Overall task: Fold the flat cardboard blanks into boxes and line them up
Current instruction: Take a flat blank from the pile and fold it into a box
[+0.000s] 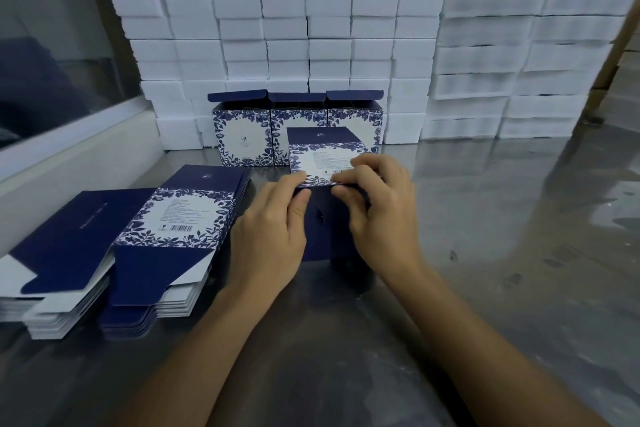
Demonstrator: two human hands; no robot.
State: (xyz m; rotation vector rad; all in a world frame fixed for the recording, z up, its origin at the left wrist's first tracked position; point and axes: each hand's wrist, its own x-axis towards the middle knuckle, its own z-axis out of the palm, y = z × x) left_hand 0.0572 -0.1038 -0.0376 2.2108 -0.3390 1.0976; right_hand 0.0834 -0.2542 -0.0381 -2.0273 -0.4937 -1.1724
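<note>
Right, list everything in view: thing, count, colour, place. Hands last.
Folded boxes: three, blue floral on white, lids open, in a row at the back against the white stack.
Box being folded: one, blue floral, in front of the row, held in both hands.
Flat blanks: two stacks, dark blue and white, on the left.
White blocks: too many to count, stacked as a wall behind.
Table: one, grey, shiny.
Window: one, far left.
Left hand: pinching the box's near edge.
Right hand: gripping the box's near edge.

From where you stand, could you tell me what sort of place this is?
Probably a packaging workshop: stacks of flat blanks, three folded boxes lined up, and a wall of white foam blocks behind.
</note>
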